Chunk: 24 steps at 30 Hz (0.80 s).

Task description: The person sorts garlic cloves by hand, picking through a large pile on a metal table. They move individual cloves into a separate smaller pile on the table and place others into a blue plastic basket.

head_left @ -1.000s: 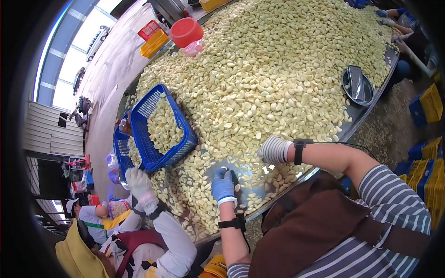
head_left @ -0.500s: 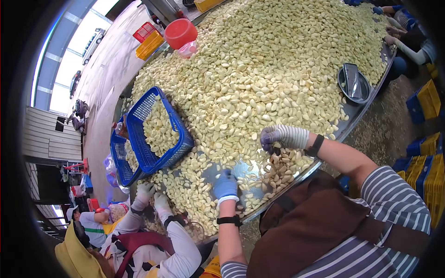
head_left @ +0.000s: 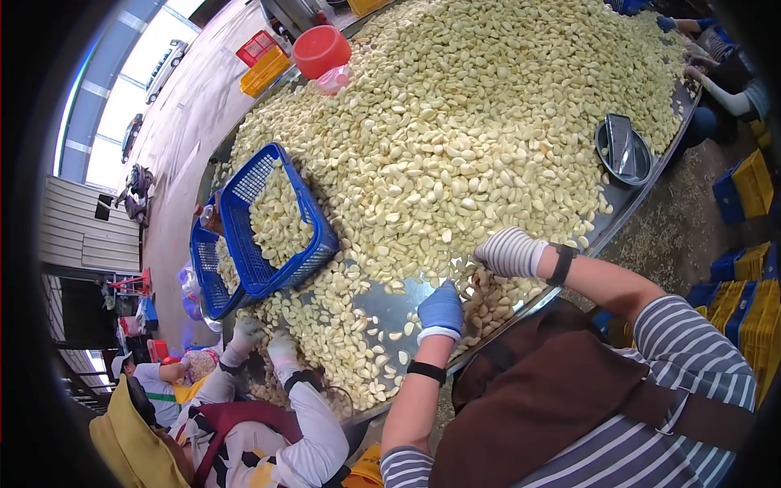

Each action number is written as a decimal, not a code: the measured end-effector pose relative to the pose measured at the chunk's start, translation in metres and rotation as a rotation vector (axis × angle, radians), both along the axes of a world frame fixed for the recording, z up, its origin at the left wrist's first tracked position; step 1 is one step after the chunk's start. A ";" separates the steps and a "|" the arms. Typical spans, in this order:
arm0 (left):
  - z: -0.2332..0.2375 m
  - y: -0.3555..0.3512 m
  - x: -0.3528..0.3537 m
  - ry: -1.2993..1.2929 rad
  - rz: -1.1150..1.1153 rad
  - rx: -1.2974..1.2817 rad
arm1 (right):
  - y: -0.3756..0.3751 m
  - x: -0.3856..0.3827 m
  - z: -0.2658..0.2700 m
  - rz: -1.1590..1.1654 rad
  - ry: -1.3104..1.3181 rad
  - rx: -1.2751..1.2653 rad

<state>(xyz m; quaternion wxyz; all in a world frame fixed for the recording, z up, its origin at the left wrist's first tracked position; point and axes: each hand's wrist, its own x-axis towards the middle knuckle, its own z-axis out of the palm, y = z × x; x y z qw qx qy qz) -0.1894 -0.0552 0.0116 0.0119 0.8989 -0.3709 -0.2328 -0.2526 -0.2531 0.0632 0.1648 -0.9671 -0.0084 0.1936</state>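
Note:
My left hand, in a blue glove, is low over the metal table with its fingers curled together beside a small heap of brownish, discolored garlic cloves. At the far side of that heap, my right hand wears a white striped glove. Its fingers bend down and under, toward the heap. What either hand holds, if anything, is hidden. Pale peeled garlic cloves form a large mound in front of both hands, and a few lie scattered left of my left hand.
Two blue baskets with cloves stand at left. A metal bowl holding a dark phone-like object sits by the right edge, and a red tub at the back. A co-worker's gloved hands work at lower left; other people are at upper right.
My left hand has moved right and up, close to the brownish heap. My right hand has shifted slightly right and turned, so its fingers now point under. Some table cloves have been displaced.

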 end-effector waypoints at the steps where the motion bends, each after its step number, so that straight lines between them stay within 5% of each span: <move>1: 0.003 -0.004 -0.005 -0.033 0.008 0.001 | -0.002 -0.002 0.004 -0.024 -0.002 -0.013; 9: -0.001 -0.011 -0.001 0.013 0.041 -0.075 | 0.041 -0.010 -0.028 0.201 -0.261 -0.049; 12: -0.026 0.008 0.007 -0.048 0.070 -0.107 | 0.055 -0.005 -0.039 0.272 -0.142 -0.110; 15: 0.014 0.032 0.027 1.084 0.726 -0.520 | 0.062 0.005 -0.046 0.331 -0.095 -0.132; 18: 0.043 0.086 0.033 1.510 0.790 -1.080 | 0.067 0.011 -0.041 0.354 -0.058 -0.147; 24: 0.022 0.150 0.071 1.056 1.375 -1.259 | 0.059 0.026 -0.026 0.249 0.102 -0.048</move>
